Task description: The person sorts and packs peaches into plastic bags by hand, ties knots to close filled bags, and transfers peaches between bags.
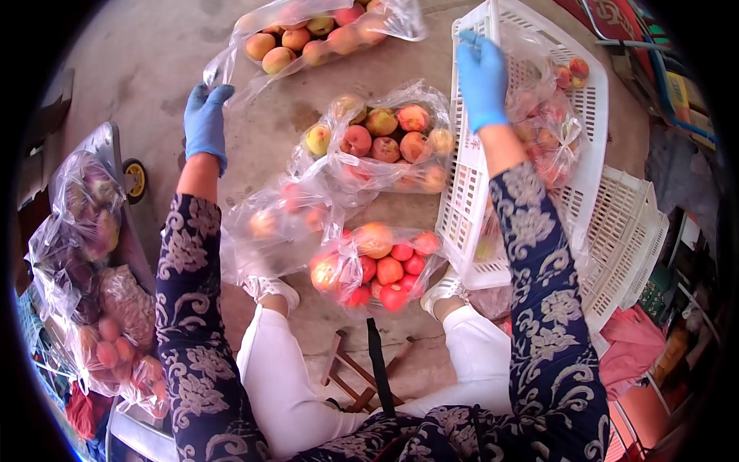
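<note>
White crate (491, 271) by bagged fruit (386, 148), left hand (212, 89) tight on bag (252, 86), right hand (471, 40) on rim (449, 173), grip unclear

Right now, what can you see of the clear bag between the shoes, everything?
The clear bag is thin, crinkled, shiny film, apparently plastic, bulging with round fruit: mostly smooth and bright red, larger orange-pink ones at top and left. It rests on the concrete floor between the white shoes. The left hand and right hand are both away from it. Whether it's tied isn't clear.
</note>
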Demonstrator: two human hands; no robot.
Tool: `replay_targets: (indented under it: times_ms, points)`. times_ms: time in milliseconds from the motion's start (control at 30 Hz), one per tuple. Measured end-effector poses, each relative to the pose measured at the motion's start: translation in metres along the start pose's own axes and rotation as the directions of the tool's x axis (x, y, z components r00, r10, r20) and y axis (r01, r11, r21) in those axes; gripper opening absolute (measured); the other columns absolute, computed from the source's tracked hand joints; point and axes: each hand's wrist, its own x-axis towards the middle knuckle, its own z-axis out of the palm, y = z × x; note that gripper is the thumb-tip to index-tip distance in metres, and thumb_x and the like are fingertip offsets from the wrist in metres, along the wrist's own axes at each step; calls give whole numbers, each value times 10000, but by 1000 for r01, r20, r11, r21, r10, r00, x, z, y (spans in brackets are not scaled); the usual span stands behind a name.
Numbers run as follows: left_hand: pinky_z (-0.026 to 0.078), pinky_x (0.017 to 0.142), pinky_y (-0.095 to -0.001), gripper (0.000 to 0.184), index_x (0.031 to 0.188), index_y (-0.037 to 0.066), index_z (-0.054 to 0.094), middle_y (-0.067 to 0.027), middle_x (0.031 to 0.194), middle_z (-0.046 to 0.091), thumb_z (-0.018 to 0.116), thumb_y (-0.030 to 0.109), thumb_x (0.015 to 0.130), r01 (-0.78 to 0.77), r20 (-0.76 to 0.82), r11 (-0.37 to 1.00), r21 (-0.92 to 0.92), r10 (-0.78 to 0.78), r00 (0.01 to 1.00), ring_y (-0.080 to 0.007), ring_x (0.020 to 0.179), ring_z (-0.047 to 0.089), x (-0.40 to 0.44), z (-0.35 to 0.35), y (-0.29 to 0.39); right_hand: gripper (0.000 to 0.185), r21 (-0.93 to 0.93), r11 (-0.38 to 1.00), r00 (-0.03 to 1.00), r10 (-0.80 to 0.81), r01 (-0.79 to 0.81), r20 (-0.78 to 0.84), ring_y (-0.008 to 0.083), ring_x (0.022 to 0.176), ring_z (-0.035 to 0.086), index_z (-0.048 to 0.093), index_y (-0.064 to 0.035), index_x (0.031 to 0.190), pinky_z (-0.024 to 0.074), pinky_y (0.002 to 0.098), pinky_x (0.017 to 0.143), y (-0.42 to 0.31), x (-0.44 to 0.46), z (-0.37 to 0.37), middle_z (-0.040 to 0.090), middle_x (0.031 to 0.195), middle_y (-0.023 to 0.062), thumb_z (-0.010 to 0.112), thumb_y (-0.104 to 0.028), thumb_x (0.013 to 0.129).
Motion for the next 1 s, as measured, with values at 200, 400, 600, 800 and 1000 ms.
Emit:
replay_targets:
  times_ms: [200,400,600,800,1000]
  points:
    - [371,925,-460,567,1175,133,543,-203,1249,423,705,182,634,-755,373,463,464,671,641,-374,1145,415,-103,58,22,294,-212,897,628,-89,389,773,309,789,569,549,-37,979,438,417,729,-27,-145,14,575,853,126,598,-157,715]
    - [335,995,-464,396,1088,190,574,-51,1237,498,642,184,698,-910,877,157,384,245,413,-221,1201,434,-153,94,-44,361,-187,892,581,-98,411,808,306,771,542,511,-29,1036,418,412,684,-42,-221,22,542,847,139,598,-177,719]
    - [391,930,-430,101,840,177,557,-8,776,564,526,133,755,-903,870,147,404,242,429,-195,846,561,-134,67,-56,252,-104,971,736,-90,214,671,330,734,570,529,-55,968,452,437,633,-32,-206,25,554,795,148,585,-208,775]
    - [394,926,-426,104,823,183,558,-9,778,564,526,123,745,-905,863,181,385,278,422,-192,856,560,-132,65,-60,244,-475,857,850,92,197,519,328,714,593,570,-72,895,478,426,609,-35,-167,88,578,781,127,649,-211,711]
    - [373,952,-473,117,822,183,577,-7,825,577,541,117,732,-889,839,224,399,301,453,-203,912,560,-133,59,-55,375,-398,917,698,306,-33,647,264,827,624,589,-48,901,501,395,658,-31,-147,84,629,906,115,699,-326,677]
